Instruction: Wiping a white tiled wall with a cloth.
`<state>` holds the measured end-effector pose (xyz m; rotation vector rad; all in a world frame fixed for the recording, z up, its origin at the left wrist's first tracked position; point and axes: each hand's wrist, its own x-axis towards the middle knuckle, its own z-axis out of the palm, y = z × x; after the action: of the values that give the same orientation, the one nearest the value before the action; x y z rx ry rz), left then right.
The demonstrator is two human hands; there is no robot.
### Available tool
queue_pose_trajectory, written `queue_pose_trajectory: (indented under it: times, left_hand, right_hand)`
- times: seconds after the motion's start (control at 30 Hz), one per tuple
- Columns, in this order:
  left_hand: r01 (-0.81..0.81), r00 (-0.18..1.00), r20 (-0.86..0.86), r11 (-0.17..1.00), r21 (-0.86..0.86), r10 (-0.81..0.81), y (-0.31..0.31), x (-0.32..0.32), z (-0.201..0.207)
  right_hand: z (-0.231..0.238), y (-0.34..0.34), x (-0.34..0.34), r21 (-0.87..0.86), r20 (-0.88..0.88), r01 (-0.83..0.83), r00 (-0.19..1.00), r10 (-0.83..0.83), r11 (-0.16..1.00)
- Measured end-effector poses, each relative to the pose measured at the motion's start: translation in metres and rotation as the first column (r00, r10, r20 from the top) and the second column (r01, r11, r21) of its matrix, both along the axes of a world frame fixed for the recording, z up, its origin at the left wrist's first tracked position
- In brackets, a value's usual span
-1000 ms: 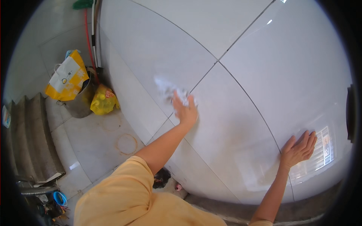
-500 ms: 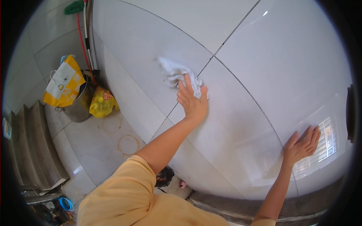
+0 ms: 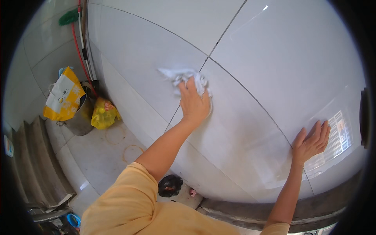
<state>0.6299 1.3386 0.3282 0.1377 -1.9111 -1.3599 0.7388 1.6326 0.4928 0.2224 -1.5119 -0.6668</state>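
A crumpled white cloth (image 3: 179, 74) lies against the pale, glossy wall tiles (image 3: 250, 129), just by the crossing of dark grout lines. My left hand (image 3: 194, 102) presses it to the wall with bent fingers, and part of the cloth is hidden under the palm. One loose corner sticks out to the left of the fingers. Further right, my right hand (image 3: 311, 141) rests on the tiles with its fingers stretched out and holds nothing. Beside it, a barred window is reflected in the shiny surface.
On the left floor stand a metal bucket (image 3: 81, 119) with a yellow-and-white bag (image 3: 64, 96) on top and a yellow plastic bag (image 3: 105, 114). Long-handled tools lean behind them. Steps (image 3: 37, 156) rise at far left. A black bag (image 3: 170, 185) lies near the wall's foot.
The view has shifted a little. My left hand has slid slightly right across the tiles with the cloth, its fingers now more bent. My right hand stays on the wall.
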Motion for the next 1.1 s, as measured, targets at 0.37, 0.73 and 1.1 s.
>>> queue_pose_trajectory:
  times: [0.37,0.73,1.1]
  left_hand:
    - [0.042,0.993,0.109,0.999,-0.007,-0.041,-0.011,0.004,0.029]
    - [-0.018,0.937,0.348,0.997,0.071,-0.008,-0.002,0.002,-0.024]
    - [-0.070,0.975,0.210,0.997,-0.020,0.073,0.007,0.007,-0.017]
  right_hand:
    - [-0.008,0.001,-0.003,-0.079,0.027,-0.017,0.999,0.019,0.997]
    - [-0.003,0.009,0.002,-0.129,0.027,-0.049,0.998,0.053,0.990]
    - [-0.004,0.006,0.003,-0.190,0.072,-0.041,0.996,0.055,0.981]
